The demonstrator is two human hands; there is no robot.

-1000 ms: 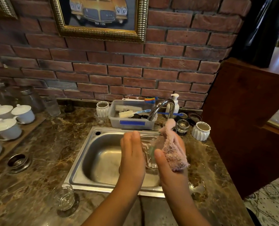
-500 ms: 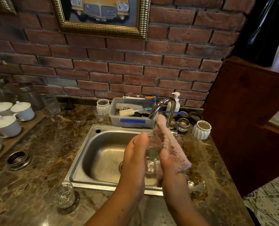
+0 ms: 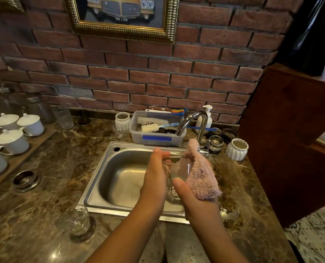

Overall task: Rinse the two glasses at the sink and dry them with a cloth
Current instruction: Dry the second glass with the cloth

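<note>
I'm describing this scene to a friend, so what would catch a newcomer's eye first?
Front and centre, the left hand and right hand hold a clear glass over the steel sink, the right hand pressing a fluffy pink cloth against it. A second glass stands on the marble counter near the sink's left front corner.

Fluffy pink cloth (image 3: 201,175), clear glass (image 3: 178,173), brushed steel sink (image 3: 120,179).

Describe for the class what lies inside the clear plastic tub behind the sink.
In the clear plastic tub lie a white scrubbing brush and a white bottle brush with a blue handle. Dark items beside them are unclear; the tub's bottom is hidden.
</note>
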